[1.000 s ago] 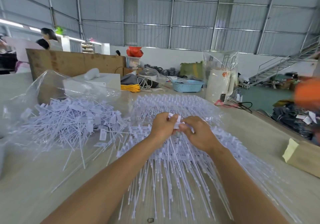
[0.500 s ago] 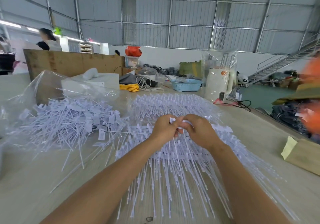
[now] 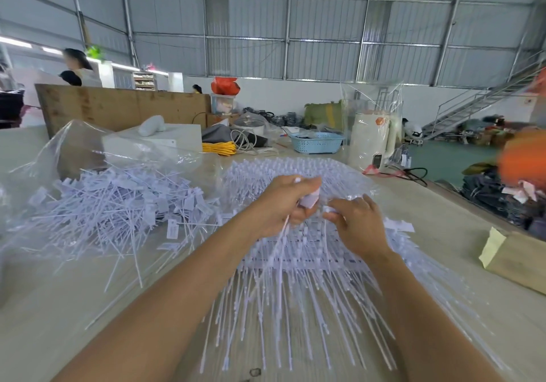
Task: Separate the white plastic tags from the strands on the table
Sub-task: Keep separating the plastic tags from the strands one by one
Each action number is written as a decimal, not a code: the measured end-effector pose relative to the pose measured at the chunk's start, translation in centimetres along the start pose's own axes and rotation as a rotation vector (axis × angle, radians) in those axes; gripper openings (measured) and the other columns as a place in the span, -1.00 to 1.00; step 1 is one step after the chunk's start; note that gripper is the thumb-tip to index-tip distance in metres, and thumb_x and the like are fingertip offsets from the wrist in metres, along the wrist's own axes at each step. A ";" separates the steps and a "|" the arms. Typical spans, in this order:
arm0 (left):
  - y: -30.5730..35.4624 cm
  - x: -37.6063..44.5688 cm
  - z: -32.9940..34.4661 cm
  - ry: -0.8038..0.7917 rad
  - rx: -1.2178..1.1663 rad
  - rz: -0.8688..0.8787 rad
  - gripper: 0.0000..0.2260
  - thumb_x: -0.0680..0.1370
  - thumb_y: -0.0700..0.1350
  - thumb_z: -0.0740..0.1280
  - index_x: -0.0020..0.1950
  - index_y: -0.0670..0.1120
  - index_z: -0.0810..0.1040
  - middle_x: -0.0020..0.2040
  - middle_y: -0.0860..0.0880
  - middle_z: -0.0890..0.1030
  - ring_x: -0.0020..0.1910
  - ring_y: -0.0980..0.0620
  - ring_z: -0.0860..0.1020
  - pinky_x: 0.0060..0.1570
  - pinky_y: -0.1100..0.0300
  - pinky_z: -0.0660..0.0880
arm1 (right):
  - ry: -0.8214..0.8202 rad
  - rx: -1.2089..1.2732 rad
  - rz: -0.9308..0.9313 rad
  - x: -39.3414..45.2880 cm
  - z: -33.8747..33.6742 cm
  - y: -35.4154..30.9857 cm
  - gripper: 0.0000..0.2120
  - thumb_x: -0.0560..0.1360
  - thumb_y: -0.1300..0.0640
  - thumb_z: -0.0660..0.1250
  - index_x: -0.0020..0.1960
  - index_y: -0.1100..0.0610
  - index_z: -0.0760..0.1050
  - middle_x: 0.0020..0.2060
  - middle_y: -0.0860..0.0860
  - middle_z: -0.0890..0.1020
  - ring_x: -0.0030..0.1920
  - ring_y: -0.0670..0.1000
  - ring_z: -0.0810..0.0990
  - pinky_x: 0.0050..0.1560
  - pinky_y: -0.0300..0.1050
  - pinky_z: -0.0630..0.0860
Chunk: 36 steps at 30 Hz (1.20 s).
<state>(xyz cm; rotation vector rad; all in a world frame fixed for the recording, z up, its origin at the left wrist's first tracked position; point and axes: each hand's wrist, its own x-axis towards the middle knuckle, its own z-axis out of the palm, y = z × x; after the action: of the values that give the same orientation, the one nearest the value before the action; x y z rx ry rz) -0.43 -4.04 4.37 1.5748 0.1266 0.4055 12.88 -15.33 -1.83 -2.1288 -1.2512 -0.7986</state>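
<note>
While the left hand (image 3: 280,204) grips a freed tag (image 3: 308,200) and its strand, the right hand (image 3: 356,222) pinches the next tag on the joined sheet of strands (image 3: 295,251) lying on the table (image 3: 59,307); loose pile (image 3: 118,204) sits left. Risk: a hard yank snaps or tangles neighbouring strands. No legible writing; tag print too small to read

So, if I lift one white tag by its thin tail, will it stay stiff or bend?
Probably bends: the tag in the left hand trails a curving tail. Likely very light; the loose pile lies tangled, so neighbours may snag.
</note>
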 end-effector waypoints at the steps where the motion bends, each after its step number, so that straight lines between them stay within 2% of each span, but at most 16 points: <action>1: 0.1 0.1 0.3 0.055 -0.048 0.034 -0.72 0.62 -0.12 0.22 -0.28 -0.16 0.42 -0.56 0.00 0.48 -0.68 0.15 0.27 -0.63 0.39 0.15 | 0.032 0.002 0.010 0.1 0.0 0.0 -0.77 0.50 0.07 0.34 0.04 0.19 0.62 -0.13 0.12 0.70 -0.12 0.19 0.63 0.17 0.09 0.36; 5: -1.1 0.7 -0.2 0.350 0.040 0.071 -0.85 0.61 -0.09 0.26 -0.08 -0.10 0.56 -0.35 -0.07 0.58 -0.62 0.18 0.45 -0.62 0.38 0.26 | 0.105 0.103 0.032 1.0 -0.4 -1.5 -0.79 0.54 0.05 0.29 0.07 0.14 0.60 -0.09 0.05 0.68 -0.09 0.14 0.63 0.12 0.14 0.42; 9: -2.8 1.3 -2.4 0.453 0.001 -0.035 -0.87 0.60 -0.13 0.28 0.07 -0.15 0.55 -0.30 -0.08 0.59 -0.63 0.15 0.40 -0.61 0.36 0.24 | 0.157 0.283 0.046 1.3 -0.8 -2.4 -0.83 0.54 0.14 0.31 0.07 0.17 0.59 -0.05 0.09 0.65 -0.05 0.13 0.62 0.05 0.22 0.47; 11: -3.3 1.4 -2.8 0.436 -0.003 -0.085 -0.84 0.59 -0.10 0.30 0.05 -0.19 0.54 -0.33 -0.07 0.58 -0.62 0.13 0.38 -0.59 0.33 0.23 | 0.161 0.355 0.022 1.5 -1.0 -2.9 -0.84 0.54 0.18 0.31 0.06 0.21 0.59 -0.06 0.10 0.64 -0.05 0.14 0.61 0.01 0.15 0.50; 14: -3.5 1.2 -2.2 0.258 -0.071 -0.144 -0.69 0.53 0.14 0.31 -0.08 -0.12 0.57 -0.37 0.01 0.59 -0.56 0.11 0.39 -0.59 0.32 0.24 | 0.077 0.392 -0.075 1.6 -0.8 -4.2 -0.84 0.55 0.20 0.28 0.05 0.23 0.58 -0.11 0.10 0.60 -0.08 0.13 0.57 -0.07 0.03 0.47; 16: -3.3 1.0 -1.5 0.113 -0.116 -0.167 -0.56 0.49 0.29 0.22 -0.20 -0.06 0.59 -0.36 0.02 0.56 -0.53 0.09 0.42 -0.59 0.33 0.25 | 0.004 0.336 -0.101 1.6 -0.3 -4.7 -0.82 0.56 0.16 0.26 0.08 0.22 0.55 -0.10 0.11 0.57 -0.06 0.11 0.54 -0.04 0.08 0.44; 18: -3.2 1.0 -1.0 0.062 -0.039 -0.141 -0.48 0.48 0.34 0.18 -0.21 -0.10 0.57 -0.34 -0.04 0.54 -0.49 0.08 0.42 -0.58 0.33 0.25 | -0.029 0.239 -0.095 1.5 0.2 -4.8 -0.81 0.57 0.15 0.23 0.10 0.23 0.52 -0.07 0.12 0.52 -0.07 0.12 0.52 -0.03 0.06 0.39; 21: -3.6 1.0 -0.9 0.099 0.112 -0.098 -0.53 0.52 0.24 0.25 -0.12 -0.20 0.52 -0.25 -0.15 0.54 -0.52 0.08 0.42 -0.58 0.33 0.26 | -0.061 0.236 -0.087 1.3 0.3 -4.7 -0.83 0.55 0.23 0.24 0.07 0.29 0.50 -0.08 0.15 0.47 -0.08 0.13 0.50 -0.04 0.07 0.41; 23: -3.8 1.0 -1.0 0.130 0.109 -0.106 -0.62 0.54 0.17 0.28 -0.11 -0.17 0.51 -0.33 -0.10 0.52 -0.54 0.09 0.42 -0.59 0.33 0.26 | -0.115 0.348 -0.073 1.1 0.1 -4.7 -0.84 0.53 0.24 0.26 0.08 0.27 0.49 -0.05 0.14 0.49 -0.03 0.09 0.49 0.02 0.03 0.43; 26: -3.7 1.2 -1.3 0.170 0.050 -0.060 -0.72 0.57 0.04 0.30 -0.20 -0.14 0.48 -0.45 -0.04 0.47 -0.55 0.08 0.39 -0.57 0.32 0.24 | -0.176 0.555 -0.012 1.1 -0.3 -4.6 -0.77 0.52 0.22 0.30 0.17 0.17 0.42 0.01 0.02 0.51 0.04 -0.02 0.47 0.10 -0.13 0.39; 28: -3.8 1.3 -1.4 0.200 0.087 -0.018 -0.72 0.57 0.03 0.30 -0.27 -0.10 0.50 -0.48 -0.01 0.51 -0.53 0.07 0.43 -0.49 0.30 0.31 | -0.214 0.578 0.064 1.1 -0.5 -4.2 -0.65 0.54 0.15 0.29 0.31 0.09 0.35 0.08 -0.06 0.50 0.11 -0.08 0.45 0.13 -0.18 0.34; 29: -3.9 1.3 -1.4 0.212 0.112 -0.005 -0.72 0.57 0.04 0.30 -0.29 -0.06 0.52 -0.46 0.00 0.53 -0.51 0.06 0.45 -0.46 0.28 0.34 | -0.223 0.566 0.077 1.2 -0.5 -4.1 -0.66 0.55 0.14 0.27 0.32 0.09 0.36 0.08 -0.06 0.49 0.12 -0.07 0.45 0.12 -0.18 0.33; 32: -4.0 1.2 -1.3 0.215 0.116 -0.002 -0.76 0.56 0.07 0.30 -0.23 -0.03 0.57 -0.43 0.02 0.58 -0.53 0.09 0.48 -0.42 0.26 0.37 | -0.215 0.545 0.026 1.4 -0.5 -3.9 -0.83 0.59 0.21 0.19 0.09 0.23 0.51 -0.08 0.04 0.51 -0.01 0.04 0.46 0.02 -0.12 0.34; 33: -4.0 1.2 -1.3 0.205 0.115 -0.008 -0.76 0.56 0.06 0.29 -0.20 -0.04 0.57 -0.43 0.04 0.59 -0.54 0.10 0.48 -0.41 0.25 0.37 | -0.206 0.546 0.012 1.5 -0.6 -3.8 -0.83 0.59 0.25 0.17 0.00 0.27 0.53 -0.16 0.06 0.50 -0.07 0.06 0.45 0.01 -0.08 0.33; 36: -4.1 1.0 -1.3 0.195 0.148 -0.008 -0.76 0.58 0.05 0.28 -0.14 -0.09 0.57 -0.37 -0.01 0.60 -0.54 0.10 0.46 -0.42 0.26 0.36 | -0.226 0.510 -0.014 1.8 -0.6 -3.1 -0.80 0.60 0.25 0.17 -0.14 0.24 0.52 -0.37 -0.05 0.44 -0.30 -0.06 0.40 -0.12 -0.10 0.30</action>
<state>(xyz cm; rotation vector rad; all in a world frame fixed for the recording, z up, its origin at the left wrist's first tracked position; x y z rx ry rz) 0.74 -2.26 0.51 1.6775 0.3188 0.5535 10.70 -13.46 0.35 -1.8213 -1.4051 -0.2062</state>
